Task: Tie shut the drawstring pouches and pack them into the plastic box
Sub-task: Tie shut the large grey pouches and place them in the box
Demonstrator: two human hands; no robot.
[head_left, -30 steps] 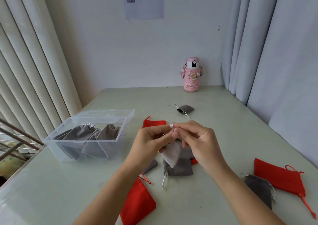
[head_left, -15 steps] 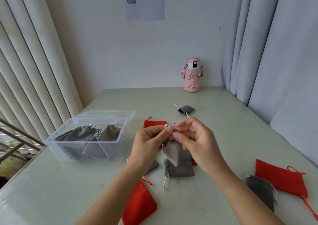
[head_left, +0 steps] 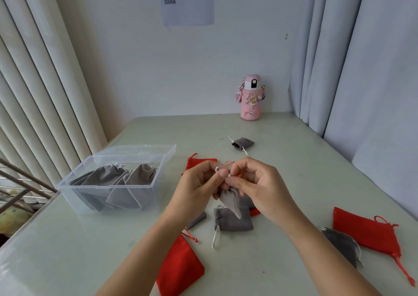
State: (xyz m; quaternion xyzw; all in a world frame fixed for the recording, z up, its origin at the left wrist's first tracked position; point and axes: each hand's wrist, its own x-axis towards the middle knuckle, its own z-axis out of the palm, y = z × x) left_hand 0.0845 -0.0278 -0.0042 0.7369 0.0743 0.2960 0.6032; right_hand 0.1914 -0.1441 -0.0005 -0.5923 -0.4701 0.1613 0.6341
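Your left hand and right hand pinch the silver cord at mid-frame. The grey pouch hangs just below your 2 grips.

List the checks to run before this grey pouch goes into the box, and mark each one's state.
1. Grip: left hand and right hand both pinch the silver cord above the grey pouch: ok.
2. Pouch mouth gathered under the fingers: ok.
3. Knot finished: the fingers hide it, cannot tell.
4. Plastic box open at the top: ok.
5. Room left beside the packed pouches inside it: cannot tell.
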